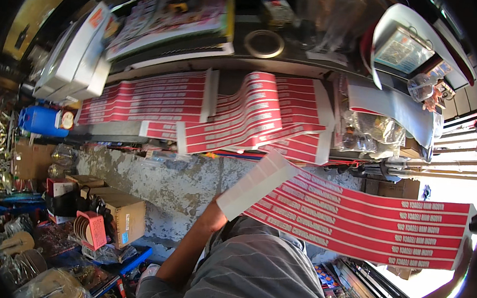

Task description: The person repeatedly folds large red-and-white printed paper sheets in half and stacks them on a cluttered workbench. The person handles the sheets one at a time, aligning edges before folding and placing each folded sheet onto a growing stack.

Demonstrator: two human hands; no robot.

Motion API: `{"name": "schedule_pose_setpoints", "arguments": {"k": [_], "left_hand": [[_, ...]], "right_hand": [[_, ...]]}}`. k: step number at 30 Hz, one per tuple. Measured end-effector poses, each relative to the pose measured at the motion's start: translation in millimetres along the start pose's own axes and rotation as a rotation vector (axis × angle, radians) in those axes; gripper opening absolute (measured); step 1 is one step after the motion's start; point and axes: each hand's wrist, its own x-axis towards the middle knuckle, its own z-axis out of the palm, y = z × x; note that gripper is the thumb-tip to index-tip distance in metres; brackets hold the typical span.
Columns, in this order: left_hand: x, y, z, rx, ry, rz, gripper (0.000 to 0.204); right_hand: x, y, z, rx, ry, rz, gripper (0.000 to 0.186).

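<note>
A long sheet of red-and-white printed strips (367, 221) stretches above my lap. Its left end folds over, showing a pale underside. My left hand (214, 216) grips that folded end, with most fingers hidden behind the sheet. At the far right my right hand (466, 254) holds the other end, in bright glare and partly cut by the picture's rim. Ahead, on the shelf, lie more sheets of the same kind: a flat one (147, 101) at left, and a curled one (258, 108) on top of another (301, 101) in the middle.
White boxes (75, 52), a stack of printed papers (173, 23) and a tape roll (264, 43) occupy the shelf's back. A blue container (43, 121) stands at its left. Cardboard boxes (121, 215) and a red-framed item (91, 230) sit low at left. Plastic-wrapped goods (371, 131) lie at right.
</note>
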Motion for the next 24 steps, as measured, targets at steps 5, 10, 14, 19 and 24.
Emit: {"name": "schedule_pose_setpoints", "arguments": {"k": [5,10,14,19,24], "left_hand": [[-85,63,-101,-0.049,0.046,0.406,0.044],[-158,130,-164,-0.322,0.054,0.659,0.038],[-190,176,-204,-0.365,0.355,0.772,0.045],[-206,237,-253,-0.309,0.489,0.820,0.050],[-207,322,-311,-0.279,0.571,0.847,0.047]], "right_hand": [[-61,-106,104,0.168,-0.230,-0.096,0.075],[-144,-230,214,0.493,-0.348,-0.151,0.063],[-203,-289,294,0.633,-0.349,-0.088,0.073],[-256,-351,369,0.836,-0.462,-0.108,0.045],[-288,-419,433,1.091,-0.584,-0.010,0.036]]}}
